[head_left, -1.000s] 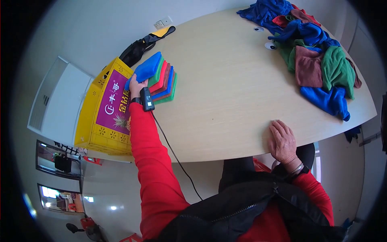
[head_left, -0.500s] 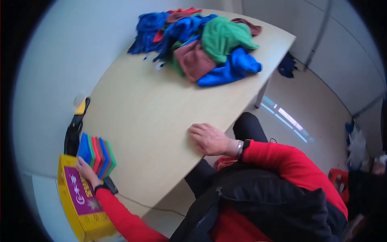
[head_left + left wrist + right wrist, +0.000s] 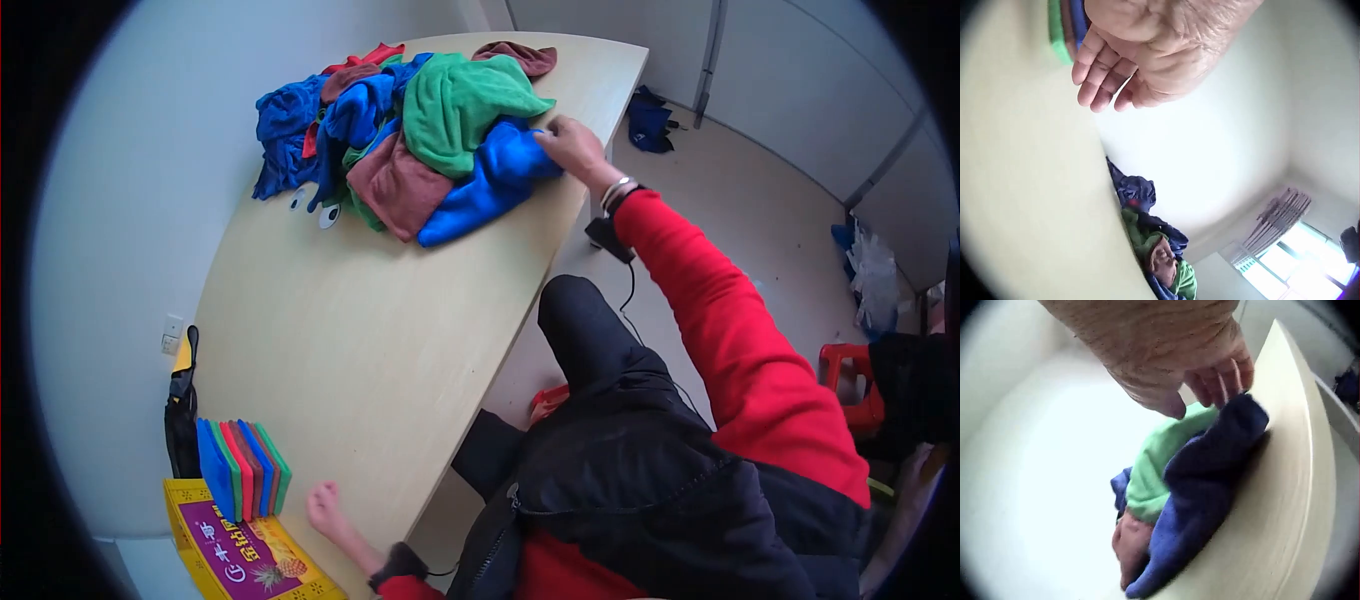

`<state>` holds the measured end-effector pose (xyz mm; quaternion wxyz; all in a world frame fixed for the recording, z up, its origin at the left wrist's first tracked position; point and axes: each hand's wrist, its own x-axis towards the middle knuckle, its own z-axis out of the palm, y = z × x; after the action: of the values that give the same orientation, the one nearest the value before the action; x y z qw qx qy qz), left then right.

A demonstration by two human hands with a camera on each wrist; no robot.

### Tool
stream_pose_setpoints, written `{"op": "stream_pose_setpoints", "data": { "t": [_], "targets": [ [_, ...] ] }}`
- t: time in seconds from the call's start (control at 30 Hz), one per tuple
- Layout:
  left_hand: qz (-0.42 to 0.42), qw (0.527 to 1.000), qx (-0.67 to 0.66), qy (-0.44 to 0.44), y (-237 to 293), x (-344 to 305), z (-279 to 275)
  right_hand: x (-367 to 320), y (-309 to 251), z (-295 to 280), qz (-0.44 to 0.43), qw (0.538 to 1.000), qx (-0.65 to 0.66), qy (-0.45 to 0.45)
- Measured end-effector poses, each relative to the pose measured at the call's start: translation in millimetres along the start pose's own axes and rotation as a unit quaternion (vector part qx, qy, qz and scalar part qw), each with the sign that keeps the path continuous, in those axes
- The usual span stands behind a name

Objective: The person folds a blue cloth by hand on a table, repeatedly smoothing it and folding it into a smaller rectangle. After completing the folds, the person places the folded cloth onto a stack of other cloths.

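My right hand [image 3: 574,150] is at the near end of a crumpled blue cloth [image 3: 490,185] on the pile's edge. In the right wrist view its fingertips [image 3: 1219,394] reach the top of that blue cloth [image 3: 1210,469], while the thumb stays apart from them. A green cloth [image 3: 465,105] and a brown cloth [image 3: 395,185] lie beside it. My left hand [image 3: 328,508] hovers by the table's near left side, fingers loosely bent and holding nothing. Close to it stands a row of folded cloths [image 3: 245,470] in blue, green, red and brown.
A yellow box [image 3: 230,550] with a purple label stands at the table's left end, beside the folded cloths. Behind it, a black and yellow strap [image 3: 183,410] lies along the wall. Two googly eyes [image 3: 329,216] lie by the pile. The table edge [image 3: 505,365] runs before my lap.
My right hand has moved from the near table edge forward to the blue cloth. The left hand has let go of the folded cloths and drawn back. The head view has turned right.
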<state>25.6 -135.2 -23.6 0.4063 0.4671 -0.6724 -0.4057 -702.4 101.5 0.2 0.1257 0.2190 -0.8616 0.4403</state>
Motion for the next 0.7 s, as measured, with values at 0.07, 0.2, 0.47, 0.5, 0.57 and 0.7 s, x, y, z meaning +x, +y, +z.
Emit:
{"op": "stream_pose_setpoints", "data": {
  "t": [0.07,0.2,0.47,0.5,0.57,0.7],
  "targets": [
    [-0.060,0.998,0.008,0.016,3.8,-37.2,36.9,7.9,21.7,7.9,0.015,0.994,-0.107,-0.010],
    [-0.066,0.997,0.046,0.001,42.3,-63.8,81.7,-1.9,29.3,12.4,0.044,0.972,0.018,-0.228],
    [0.032,0.998,0.011,-0.058,98.2,-44.9,138.6,-125.6,-170.9,-2.7,-0.424,0.875,0.218,-0.085],
    [0.053,0.996,0.004,-0.065,106.6,-45.9,149.6,-155.6,-187.9,3.6,-0.461,0.845,0.228,-0.147],
    [0.017,0.996,-0.025,-0.087,134.5,-51.6,167.2,-220.2,-204.6,12.2,-0.517,0.792,0.208,-0.251],
    [-0.128,0.974,-0.123,-0.138,107.1,-46.2,174.6,-318.2,-199.4,28.5,-0.580,0.712,0.212,-0.333]
  ]
}}
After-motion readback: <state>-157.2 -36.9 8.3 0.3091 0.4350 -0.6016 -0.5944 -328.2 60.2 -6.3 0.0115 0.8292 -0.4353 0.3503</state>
